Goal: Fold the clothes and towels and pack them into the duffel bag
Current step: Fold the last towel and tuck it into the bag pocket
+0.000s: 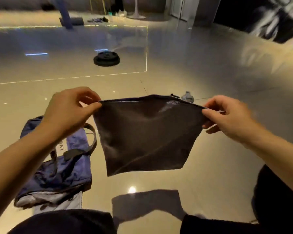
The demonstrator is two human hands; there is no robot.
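While both the left hand (69,108) and right hand (227,117) pinched the dark towel's (145,132) top corners, a loosened pinch risked dropping it unfolded.

Floor (184,68): we see glossy beige tile, mirroring warm overhead light and thin bright lines.
Weight plate (106,59): we find a round black disc lying flat on the floor, well away.
Far side: we make out a white pedestal table base (137,10) and a pale door (180,7).
Right wall (277,19): dark, blurred black-and-white pattern.
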